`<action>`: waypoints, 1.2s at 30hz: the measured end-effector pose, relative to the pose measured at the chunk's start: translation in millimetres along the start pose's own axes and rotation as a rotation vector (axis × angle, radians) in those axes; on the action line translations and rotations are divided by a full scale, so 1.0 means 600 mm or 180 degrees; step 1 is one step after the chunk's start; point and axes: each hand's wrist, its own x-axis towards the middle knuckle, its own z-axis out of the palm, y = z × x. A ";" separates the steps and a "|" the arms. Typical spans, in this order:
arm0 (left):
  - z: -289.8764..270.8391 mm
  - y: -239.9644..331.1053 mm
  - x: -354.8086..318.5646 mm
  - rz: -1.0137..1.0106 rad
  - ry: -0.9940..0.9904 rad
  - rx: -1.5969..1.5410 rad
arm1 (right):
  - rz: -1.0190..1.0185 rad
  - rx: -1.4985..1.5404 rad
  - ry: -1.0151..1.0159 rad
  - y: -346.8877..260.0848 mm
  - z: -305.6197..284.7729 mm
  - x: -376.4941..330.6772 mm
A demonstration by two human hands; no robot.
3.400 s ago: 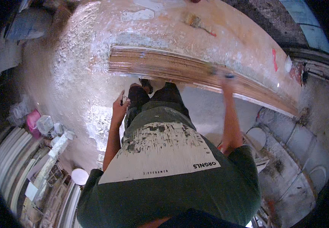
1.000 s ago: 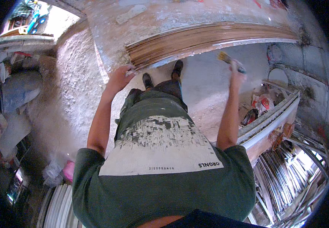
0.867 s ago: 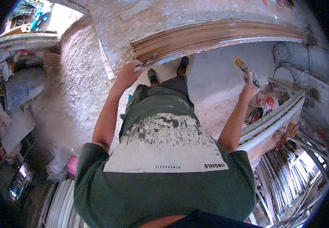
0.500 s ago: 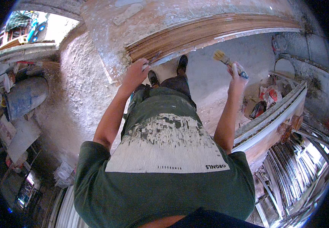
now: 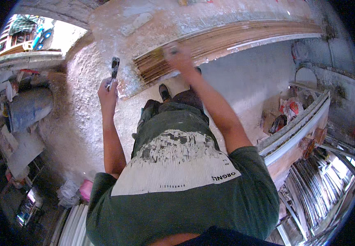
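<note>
1. The left hand's point(image 5: 108, 92) fingers are closed around the handle of a dark-bladed scraper point(image 5: 115, 64), its blade pointing away from the body.
2. The right hand point(image 5: 179, 57) is blurred; I cannot tell how its fingers stand or what they hold.
3. The left forearm reaches almost straight ahead; the right slants inward across the body's front.
4. The brown grooved board point(image 5: 226, 37) runs under the right hand near its left end, contact unclear, and lies to the right of the scraper.
5. Beneath the board spreads a paint-stained table point(image 5: 157, 24).
</note>
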 end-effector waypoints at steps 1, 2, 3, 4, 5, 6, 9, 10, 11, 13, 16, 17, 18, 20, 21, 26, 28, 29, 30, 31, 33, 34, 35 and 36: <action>-0.011 -0.012 -0.012 -0.0046 0.0072 -0.0168 | 0.1047 0.0066 -0.0893 0.048 -0.030 0.035; -0.019 -0.023 -0.023 -0.0099 0.0148 -0.0341 | 0.1662 0.0003 -0.1318 0.093 -0.079 0.081; -0.024 -0.033 -0.037 -0.0126 0.0214 -0.0403 | 0.0968 -0.0067 -0.0994 0.138 -0.127 0.118; -0.023 -0.034 -0.044 -0.0109 0.0198 -0.0445 | 0.0743 -0.0755 -0.0897 0.242 -0.147 0.137; -0.022 -0.037 -0.047 -0.0088 0.0174 -0.0492 | 0.0554 -0.1471 -0.0770 0.346 -0.171 0.152; -0.025 -0.052 -0.065 -0.0153 0.0267 -0.0399 | 0.0253 -0.1656 -0.0732 0.349 -0.196 0.181; -0.018 -0.079 -0.096 -0.0258 0.0346 -0.0747 | -0.0368 -0.2125 -0.0600 0.354 -0.160 0.161; -0.017 -0.097 -0.106 -0.0371 0.0382 -0.0871 | -0.0677 -0.1917 -0.0566 0.336 -0.128 0.137; -0.017 -0.100 -0.116 -0.0498 0.0454 -0.0999 | -0.0985 -0.1724 -0.0545 0.315 -0.097 0.114; -0.012 -0.100 -0.128 -0.0710 0.0562 -0.1235 | -0.0878 -0.0688 -0.0896 0.136 -0.016 0.043; -0.009 -0.111 -0.120 -0.0820 0.0584 -0.1435 | -0.0150 0.0634 -0.1325 -0.115 0.037 0.003; -0.008 -0.111 -0.110 -0.0840 0.0548 -0.1529 | 0.0199 0.0701 -0.2023 -0.168 0.029 0.011; -0.008 -0.094 -0.098 -0.0787 0.0406 -0.1551 | 0.0612 0.1258 -0.2287 -0.192 0.033 0.000; -0.003 -0.065 -0.077 -0.0599 0.0365 -0.1430 | 0.0652 0.1731 -0.2306 -0.211 0.003 -0.010; 0.002 -0.051 -0.062 -0.0494 0.0341 -0.1386 | 0.0333 0.1576 -0.2072 -0.221 -0.038 -0.019; 0.052 -0.002 0.020 -0.0227 -0.0018 -0.0880 | 0.0766 0.1575 -0.1176 -0.012 -0.143 -0.047; 0.093 0.048 0.032 -0.0183 -0.0182 -0.0895 | 0.0961 0.1000 -0.0805 0.079 -0.200 -0.013; 0.107 0.066 0.036 -0.0155 -0.0262 -0.0871 | 0.0921 0.0599 -0.0496 0.132 -0.213 0.000; 0.125 0.076 0.045 -0.0104 -0.0309 -0.0705 | 0.0896 0.0353 -0.0408 0.194 -0.232 0.020; 0.146 0.092 0.052 -0.0024 -0.0388 -0.0660 | 0.0863 0.0124 -0.0328 0.264 -0.254 0.045; 0.199 0.125 0.050 0.0114 -0.0532 -0.0580 | 0.0745 -0.0789 -0.0026 0.407 -0.309 0.077; 0.226 0.159 0.040 0.0069 -0.0737 -0.0472 | 0.0438 -0.1144 0.0014 0.471 -0.342 0.101; 0.249 0.173 0.033 0.0193 -0.0872 -0.0434 | 0.0481 -0.1622 -0.0092 0.522 -0.376 0.136; 0.277 0.183 0.031 0.0285 -0.0994 -0.0372 | 0.0545 -0.2072 -0.0235 0.563 -0.397 0.159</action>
